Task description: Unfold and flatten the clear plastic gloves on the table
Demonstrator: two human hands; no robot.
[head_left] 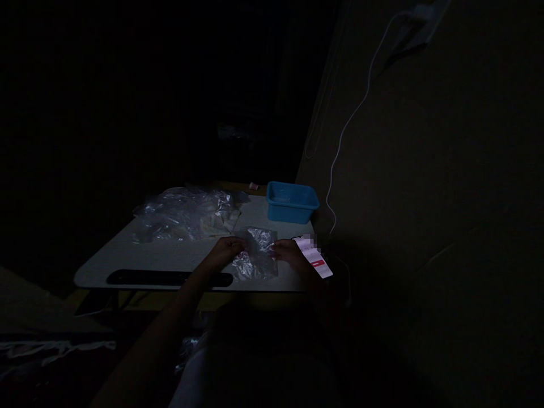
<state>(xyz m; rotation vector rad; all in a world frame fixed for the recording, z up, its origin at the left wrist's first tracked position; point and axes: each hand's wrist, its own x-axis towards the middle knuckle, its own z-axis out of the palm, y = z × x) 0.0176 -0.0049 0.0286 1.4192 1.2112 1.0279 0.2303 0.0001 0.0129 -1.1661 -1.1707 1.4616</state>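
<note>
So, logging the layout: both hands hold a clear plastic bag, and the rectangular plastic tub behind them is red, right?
No: the head view shows the rectangular plastic tub is blue, not red; left hand and right hand do hold the clear plastic bag.

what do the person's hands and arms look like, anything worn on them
Both hands are bare: no gloves on the left hand or the right hand. The left forearm is uncovered, with no sleeve showing. The light is too dim to tell of rings or a watch.
</note>
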